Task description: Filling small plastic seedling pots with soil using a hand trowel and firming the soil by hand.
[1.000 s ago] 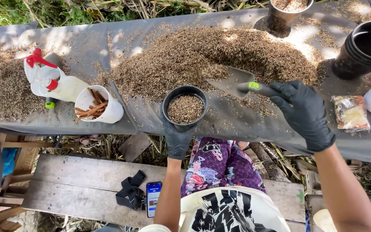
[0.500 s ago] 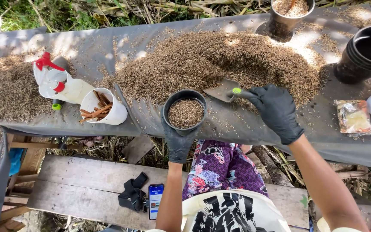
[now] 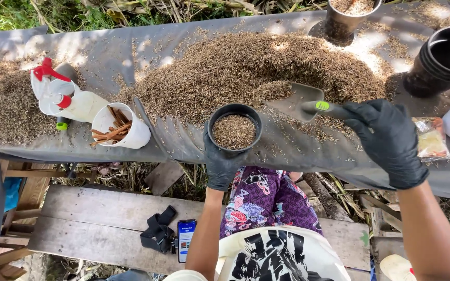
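Observation:
My left hand (image 3: 220,164), in a black glove, grips a small black pot (image 3: 234,128) from below at the table's front edge; the pot is nearly full of brown husk mix. My right hand (image 3: 389,140), also gloved in black, holds a small grey trowel (image 3: 298,101) by its green-tipped handle. The trowel's blade carries a scoop of mix and sits just right of the pot, at the foot of a big heap of brown husk mix (image 3: 256,70) spread on a grey sheet (image 3: 183,145).
A white cup of brown sticks (image 3: 120,126) and a white spray bottle with red trigger (image 3: 61,93) lie left. Stacked black pots (image 3: 446,60) stand far right, a filled pot (image 3: 352,13) at the back, a small packet (image 3: 430,138) right. A phone (image 3: 185,239) lies on the wooden bench.
The trowel has dipped into the heap's edge and come back loaded beside the pot. My left hand and the pot have stayed in place.

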